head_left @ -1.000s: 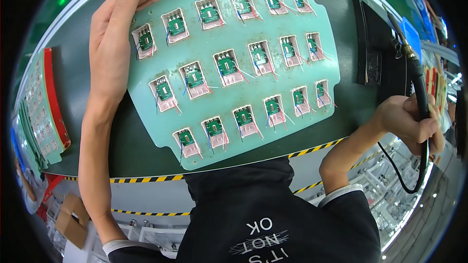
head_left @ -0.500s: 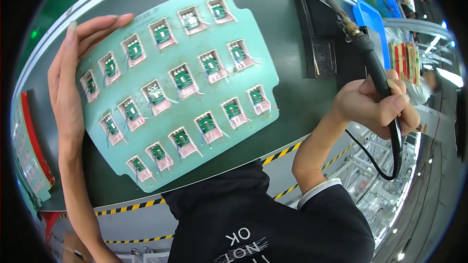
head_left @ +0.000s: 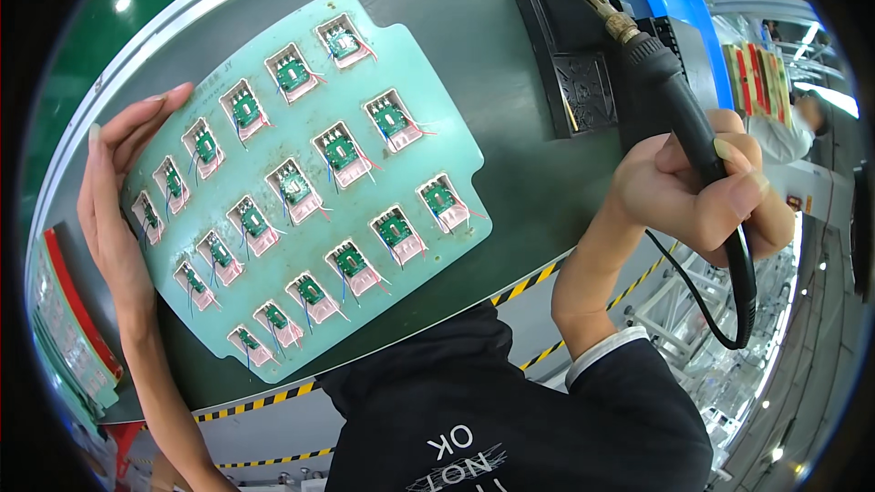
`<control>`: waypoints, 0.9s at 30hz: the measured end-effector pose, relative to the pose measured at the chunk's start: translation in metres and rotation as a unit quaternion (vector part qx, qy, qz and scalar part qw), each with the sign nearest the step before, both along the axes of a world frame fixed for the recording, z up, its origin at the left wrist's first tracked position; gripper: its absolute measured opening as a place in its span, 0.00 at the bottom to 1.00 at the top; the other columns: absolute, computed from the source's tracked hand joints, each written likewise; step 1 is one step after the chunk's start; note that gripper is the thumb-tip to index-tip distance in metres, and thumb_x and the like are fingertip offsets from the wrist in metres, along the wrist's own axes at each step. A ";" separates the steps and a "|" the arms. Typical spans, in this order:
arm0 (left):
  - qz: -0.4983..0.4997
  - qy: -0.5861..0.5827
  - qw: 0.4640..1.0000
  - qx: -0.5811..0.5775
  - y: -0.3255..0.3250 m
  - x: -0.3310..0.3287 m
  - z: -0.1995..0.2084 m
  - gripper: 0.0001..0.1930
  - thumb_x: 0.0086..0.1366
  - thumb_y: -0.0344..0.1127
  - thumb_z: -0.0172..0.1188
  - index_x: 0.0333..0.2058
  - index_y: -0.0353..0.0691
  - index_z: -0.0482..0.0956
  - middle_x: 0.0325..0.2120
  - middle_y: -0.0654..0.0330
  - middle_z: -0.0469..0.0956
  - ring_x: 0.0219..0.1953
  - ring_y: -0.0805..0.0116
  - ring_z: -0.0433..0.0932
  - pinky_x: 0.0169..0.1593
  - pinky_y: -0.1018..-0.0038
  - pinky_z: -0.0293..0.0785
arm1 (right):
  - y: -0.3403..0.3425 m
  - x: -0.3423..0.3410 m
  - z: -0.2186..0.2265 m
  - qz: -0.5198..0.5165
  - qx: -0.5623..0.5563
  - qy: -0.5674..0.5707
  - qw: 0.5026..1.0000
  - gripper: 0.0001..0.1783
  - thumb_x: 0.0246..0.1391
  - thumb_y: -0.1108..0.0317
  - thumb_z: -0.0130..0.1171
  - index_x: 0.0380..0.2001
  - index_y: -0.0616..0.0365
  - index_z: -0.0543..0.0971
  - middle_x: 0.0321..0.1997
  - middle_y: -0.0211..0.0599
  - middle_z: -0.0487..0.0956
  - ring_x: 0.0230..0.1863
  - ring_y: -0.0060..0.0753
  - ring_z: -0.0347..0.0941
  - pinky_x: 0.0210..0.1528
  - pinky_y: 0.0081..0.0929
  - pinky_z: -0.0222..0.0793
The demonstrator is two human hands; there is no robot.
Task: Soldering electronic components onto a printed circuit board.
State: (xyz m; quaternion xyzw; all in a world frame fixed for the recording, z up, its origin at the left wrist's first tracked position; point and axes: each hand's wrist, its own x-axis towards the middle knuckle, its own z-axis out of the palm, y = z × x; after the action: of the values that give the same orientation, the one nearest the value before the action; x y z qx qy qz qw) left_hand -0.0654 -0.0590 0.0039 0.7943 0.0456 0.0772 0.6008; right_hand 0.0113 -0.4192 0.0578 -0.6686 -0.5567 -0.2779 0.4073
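A pale green fixture board (head_left: 301, 132) lies on the dark green tabletop, with several rows of pockets. Each pocket holds a small green circuit board (head_left: 338, 151) in a pinkish housing, with thin red and blue wires sticking out. My left hand (head_left: 117, 191) cups the board's left edge, its fingers bent round the far left corner. In my right hand (head_left: 706, 187) is a black-handled soldering iron (head_left: 679, 96), gripped between thumb and fingers right of the board. Its metal end points to the far edge of the table, over a black stand, away from the circuit boards.
The black stand (head_left: 547, 55) with a sectioned tray sits at the back right, beside a blue bin (head_left: 697, 23). Another green board with a red edge (head_left: 77, 310) stands at the far left. The iron's black cord (head_left: 693, 301) loops below my right hand.
The whole view has shifted, so the board and stand appear further left. The iron looks larger and its metal end sits higher in the picture. Both hands keep their hold.
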 end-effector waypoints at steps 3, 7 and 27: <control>-0.004 0.003 1.000 -0.021 -0.002 0.005 0.001 0.24 0.71 0.43 0.29 0.46 0.28 0.69 0.45 0.46 0.74 0.49 0.64 0.72 0.56 0.72 0.64 | 0.012 0.000 -0.010 -0.080 0.101 -0.036 0.991 0.13 0.49 0.73 0.58 0.31 0.77 0.71 0.14 0.44 0.71 0.13 0.32 0.67 0.14 0.20 0.60; -0.022 0.003 0.996 -0.082 -0.002 0.006 -0.001 0.24 0.71 0.42 0.28 0.45 0.26 0.69 0.45 0.44 0.74 0.49 0.62 0.72 0.56 0.71 0.65 | 0.019 -0.001 -0.013 -0.100 0.137 -0.044 0.985 0.11 0.50 0.73 0.56 0.28 0.74 0.70 0.12 0.41 0.69 0.11 0.29 0.65 0.12 0.19 0.56; -0.045 -0.026 0.995 -0.080 0.003 0.005 0.003 0.25 0.71 0.41 0.29 0.42 0.25 0.71 0.42 0.44 0.76 0.47 0.60 0.74 0.55 0.69 0.65 | 0.029 -0.001 -0.018 -0.170 0.174 -0.064 0.968 0.07 0.54 0.73 0.46 0.26 0.66 0.66 0.07 0.36 0.63 0.06 0.22 0.56 0.10 0.19 0.51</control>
State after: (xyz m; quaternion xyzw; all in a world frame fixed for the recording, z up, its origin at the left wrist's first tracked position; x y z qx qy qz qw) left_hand -0.0603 -0.0555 0.0067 0.7428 0.0001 0.0673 0.6661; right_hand 0.0099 -0.3904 0.0394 -0.6529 -0.4029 -0.4780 0.4277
